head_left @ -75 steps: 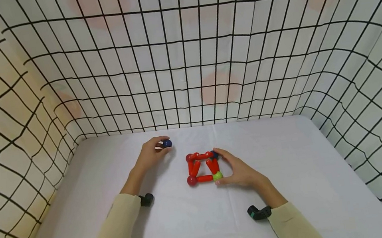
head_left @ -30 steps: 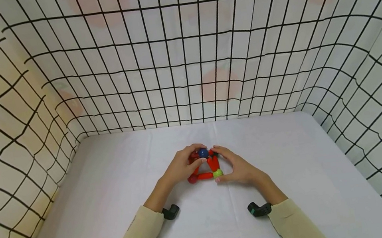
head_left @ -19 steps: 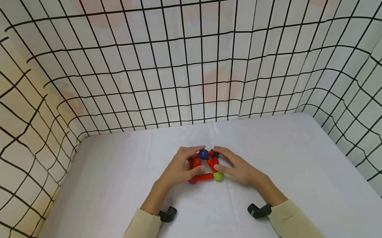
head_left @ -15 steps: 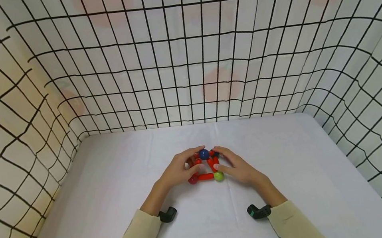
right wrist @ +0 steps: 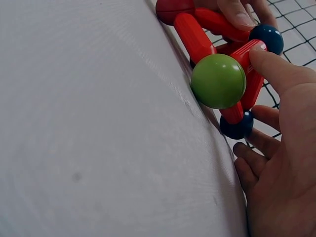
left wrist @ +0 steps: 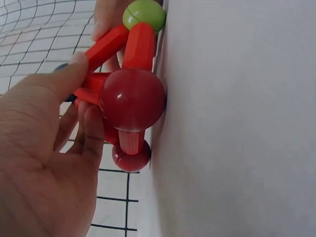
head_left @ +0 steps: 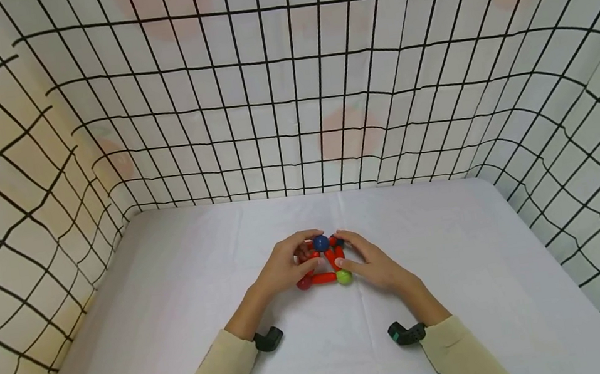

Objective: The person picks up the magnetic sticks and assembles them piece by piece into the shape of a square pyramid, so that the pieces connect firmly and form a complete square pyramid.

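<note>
On the table stands a frame of red magnetic rods (head_left: pixel 323 278) with balls at its corners: dark red balls (left wrist: pixel 132 99) at left, a green ball (right wrist: pixel 218 81) front right, a dark blue ball (right wrist: pixel 236 124) back right. Slanting rods rise inward to a blue ball (head_left: pixel 321 243) on top. My left hand (head_left: pixel 282 265) grips the left slanting rods by that ball, thumb in front, index finger over the back. My right hand (head_left: pixel 375 263) pinches the right side; its thumb presses a slanting rod (right wrist: pixel 248 53) and its fingers reach round behind, near the back blue ball.
A white cloth covers the table (head_left: pixel 323 361). Black wire mesh (head_left: pixel 288 100) walls the back and both sides, rising from the table's edge. Each wrist wears a black camera, the left camera (head_left: pixel 269 339) and the right camera (head_left: pixel 406 333).
My left hand has brought the blue ball from the left onto the top of the frame, where slanting rods now meet it. My right thumb has shifted from the green ball up to a rod.
</note>
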{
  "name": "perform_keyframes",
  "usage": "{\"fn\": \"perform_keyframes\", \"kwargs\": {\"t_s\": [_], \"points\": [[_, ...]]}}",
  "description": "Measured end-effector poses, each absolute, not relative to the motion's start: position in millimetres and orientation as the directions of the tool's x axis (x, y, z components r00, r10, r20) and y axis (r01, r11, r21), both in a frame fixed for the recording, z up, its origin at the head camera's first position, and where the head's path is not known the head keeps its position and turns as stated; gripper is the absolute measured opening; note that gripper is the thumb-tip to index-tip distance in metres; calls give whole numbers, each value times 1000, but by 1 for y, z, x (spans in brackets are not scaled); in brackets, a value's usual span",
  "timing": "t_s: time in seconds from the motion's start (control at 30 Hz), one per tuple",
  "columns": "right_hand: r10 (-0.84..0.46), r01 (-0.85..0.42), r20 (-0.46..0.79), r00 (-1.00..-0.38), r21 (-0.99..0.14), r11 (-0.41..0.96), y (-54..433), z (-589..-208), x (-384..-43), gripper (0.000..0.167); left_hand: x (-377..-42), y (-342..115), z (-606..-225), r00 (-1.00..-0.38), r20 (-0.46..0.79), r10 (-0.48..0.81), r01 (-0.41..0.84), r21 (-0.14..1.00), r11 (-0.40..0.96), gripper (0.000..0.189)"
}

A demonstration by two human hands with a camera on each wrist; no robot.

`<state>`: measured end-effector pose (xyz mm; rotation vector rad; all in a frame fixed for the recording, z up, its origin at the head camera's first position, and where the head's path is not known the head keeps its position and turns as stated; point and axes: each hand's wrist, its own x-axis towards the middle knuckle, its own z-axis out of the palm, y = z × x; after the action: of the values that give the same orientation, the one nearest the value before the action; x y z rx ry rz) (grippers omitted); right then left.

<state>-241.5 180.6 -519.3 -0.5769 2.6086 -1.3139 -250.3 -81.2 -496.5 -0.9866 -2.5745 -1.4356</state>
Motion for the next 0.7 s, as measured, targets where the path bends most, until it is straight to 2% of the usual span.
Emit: {"fn": "perform_keyframes", "kwargs": {"t_s": [0.27,0.7], "points": [[-415,-276,41,-909,-806,524,180,-520,-242,67,-249,-83,-498,-794,347,499,554,752,358,59],[-449,-319,49,-892,-773,549,179,-519,-241,63,-251,-88,-504,-828,305,470,487,807,333,52]]}}
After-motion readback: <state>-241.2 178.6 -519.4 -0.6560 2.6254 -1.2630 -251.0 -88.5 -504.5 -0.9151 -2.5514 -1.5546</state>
